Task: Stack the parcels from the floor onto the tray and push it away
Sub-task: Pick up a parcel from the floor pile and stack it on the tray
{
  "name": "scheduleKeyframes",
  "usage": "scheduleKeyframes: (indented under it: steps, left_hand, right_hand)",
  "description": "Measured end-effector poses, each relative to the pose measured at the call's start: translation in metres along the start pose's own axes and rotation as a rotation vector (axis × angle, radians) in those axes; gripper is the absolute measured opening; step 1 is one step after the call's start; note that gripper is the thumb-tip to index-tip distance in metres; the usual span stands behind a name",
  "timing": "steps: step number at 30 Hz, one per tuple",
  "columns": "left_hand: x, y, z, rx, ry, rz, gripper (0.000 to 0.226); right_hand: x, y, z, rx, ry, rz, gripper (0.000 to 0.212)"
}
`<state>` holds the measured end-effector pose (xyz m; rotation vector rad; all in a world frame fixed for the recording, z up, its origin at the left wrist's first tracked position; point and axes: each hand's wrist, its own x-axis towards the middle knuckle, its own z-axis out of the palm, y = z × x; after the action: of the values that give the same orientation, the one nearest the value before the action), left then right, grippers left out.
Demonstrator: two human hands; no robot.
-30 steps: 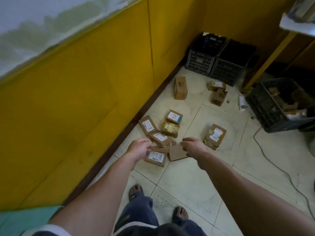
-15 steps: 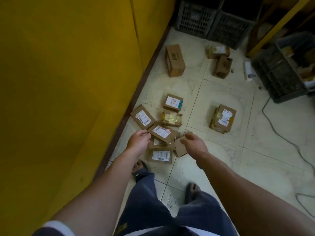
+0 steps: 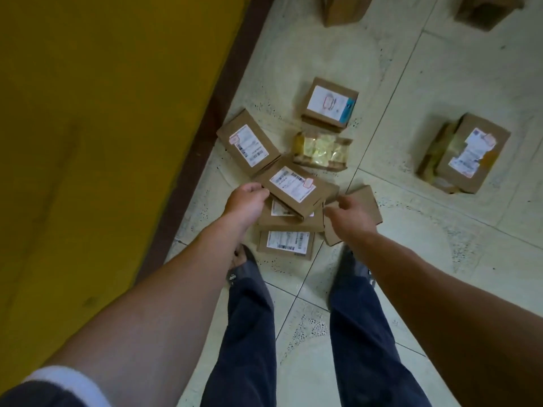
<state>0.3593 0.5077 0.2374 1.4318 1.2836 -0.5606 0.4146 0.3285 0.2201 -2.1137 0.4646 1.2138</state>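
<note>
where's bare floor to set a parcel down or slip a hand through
Bare tile between the taped parcel and the double parcel on the right, and below that one, beside the right hand. Crowded: the overlapping pile between that hand and the left hand, by the wall.

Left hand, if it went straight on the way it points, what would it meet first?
The top parcel: the left hand points at its near corner, curled right beside it. Whether they already touch is unclear from this one view.
</note>
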Motion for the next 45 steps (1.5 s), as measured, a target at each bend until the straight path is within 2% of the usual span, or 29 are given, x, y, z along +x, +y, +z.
scheduleKeyframes:
  steps: [5, 11, 20, 23, 28, 32, 34, 37, 45]
  left_hand:
    - [0.088, -0.024, 0.038, 0.142, -0.005, 0.020, 0.045]
    - [0.158, -0.038, 0.050, 0.226, -0.031, 0.042, 0.059]
    - [0.232, -0.060, 0.064, 0.322, -0.033, 0.031, 0.064]
    - [0.239, -0.063, 0.063, 0.323, -0.036, 0.016, 0.060]
    - [0.240, -0.071, 0.061, 0.315, -0.014, 0.047, 0.048]
    - [0.226, -0.072, 0.051, 0.267, 0.011, 0.039, 0.043]
    - [0.216, -0.073, 0.046, 0.227, 0.006, 0.029, 0.038]
    - [0.190, -0.074, 0.039, 0.140, 0.021, 0.011, 0.032]
    - [0.112, -0.060, 0.032, -0.187, 0.068, 0.018, 0.037]
  right_hand:
    - [0.088, 0.040, 0.039, 0.118, -0.001, 0.087, 0.052]
    - [0.143, 0.061, 0.066, 0.165, 0.034, 0.152, 0.040]
    - [0.182, 0.087, 0.114, 0.000, 0.244, 0.015, 0.065]
    - [0.182, 0.086, 0.122, -0.117, 0.280, -0.019, 0.068]
    - [0.177, 0.085, 0.125, -0.102, 0.291, -0.027, 0.062]
    - [0.166, 0.088, 0.120, -0.045, 0.275, -0.046, 0.069]
    - [0.156, 0.087, 0.111, 0.001, 0.269, -0.081, 0.067]
    - [0.136, 0.080, 0.092, 0.105, 0.235, -0.126, 0.049]
    - [0.094, 0.046, 0.019, 0.380, 0.128, -0.118, 0.053]
